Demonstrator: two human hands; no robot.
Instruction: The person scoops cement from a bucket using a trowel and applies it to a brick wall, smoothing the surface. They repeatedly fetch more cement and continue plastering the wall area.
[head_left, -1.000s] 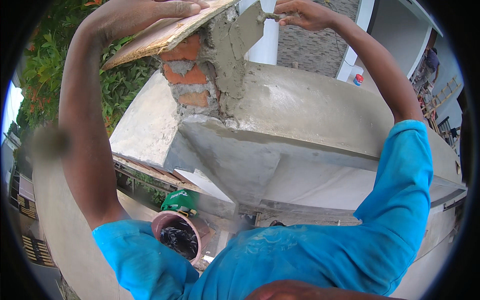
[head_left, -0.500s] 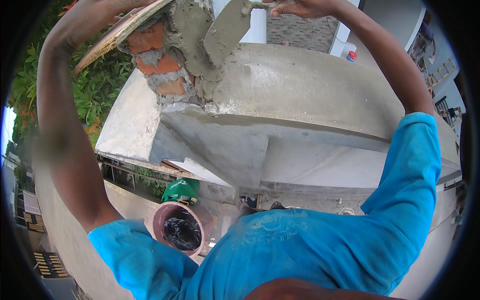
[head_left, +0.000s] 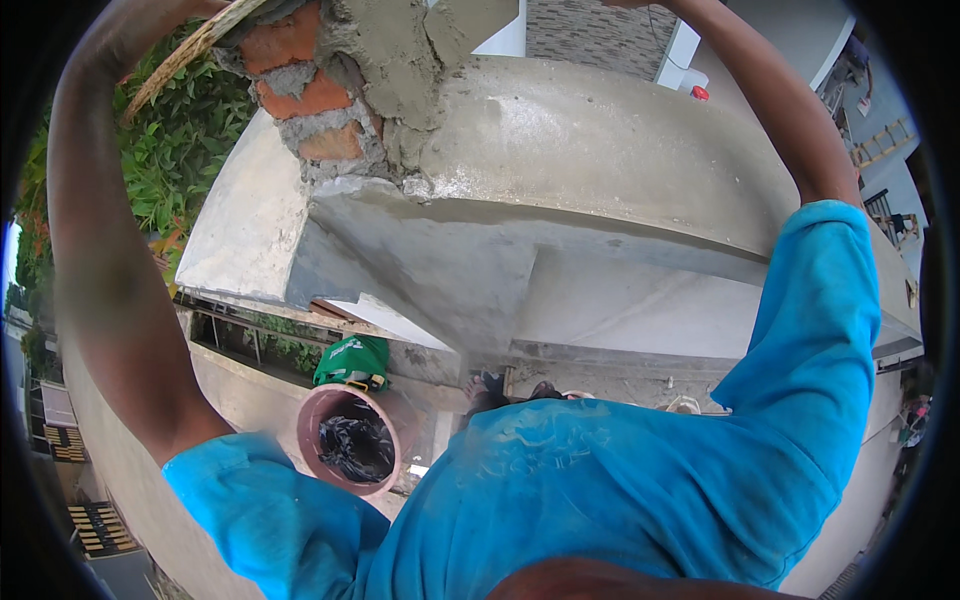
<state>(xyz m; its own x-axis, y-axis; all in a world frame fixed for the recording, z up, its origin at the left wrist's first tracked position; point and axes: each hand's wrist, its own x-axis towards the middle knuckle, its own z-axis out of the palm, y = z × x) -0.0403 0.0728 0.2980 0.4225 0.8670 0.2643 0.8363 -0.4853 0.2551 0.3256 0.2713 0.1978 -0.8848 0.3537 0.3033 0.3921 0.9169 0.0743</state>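
A brick column (head_left: 300,95) with grey mortar between its courses rises at the upper left. Wet mortar (head_left: 395,70) coats its right side. Against that mortar lies the mortar-smeared blade of a trowel (head_left: 475,22), cut off by the top edge. My right hand (head_left: 628,3) shows only as a sliver at the top; it is closed on the trowel's handle, which is out of view. My left hand (head_left: 203,8), also mostly cut off, grips a rough-edged wooden board (head_left: 190,55) held along the column's left side.
A curved concrete ledge (head_left: 620,150) spreads right from the column. Below stand a pink bucket (head_left: 312,440) with dark contents and a green bag (head_left: 352,362), near my feet. Leafy plants (head_left: 190,150) grow at left. A red-lidded container (head_left: 699,93) sits beyond the ledge.
Both hands, the board and the trowel have shifted up in view, partly out of the picture. The column and ledge also sit higher and slightly left, as the view has moved.
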